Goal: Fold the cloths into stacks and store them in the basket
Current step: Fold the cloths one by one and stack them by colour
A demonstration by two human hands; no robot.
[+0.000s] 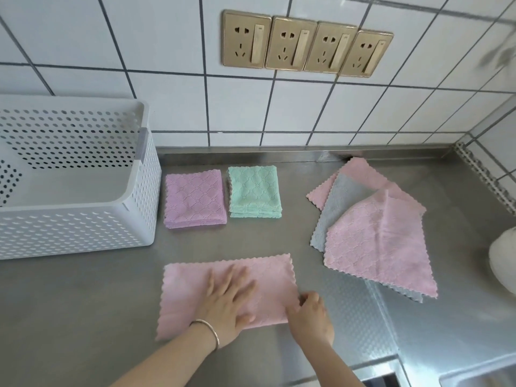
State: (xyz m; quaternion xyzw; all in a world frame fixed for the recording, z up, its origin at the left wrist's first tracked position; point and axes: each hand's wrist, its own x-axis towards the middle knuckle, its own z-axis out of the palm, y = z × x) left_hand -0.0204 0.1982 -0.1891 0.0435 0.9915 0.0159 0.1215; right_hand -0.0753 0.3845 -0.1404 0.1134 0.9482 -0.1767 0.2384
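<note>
Hands on pink cloth [195,291]: left [227,298] flat, right [311,317] pinching edge

The grey stainless-steel counter [279,238] carries a white perforated plastic basket [139,208] at its left. Just beside the basket lie a folded stack of lilac cloths [194,201] and a folded stack of mint-green cloths [254,191]. Nearer the front lies a pink cloth folded into a rectangle [190,289]. To the right lies a loose overlapping pile of pink and grey cloths [374,236].
</note>
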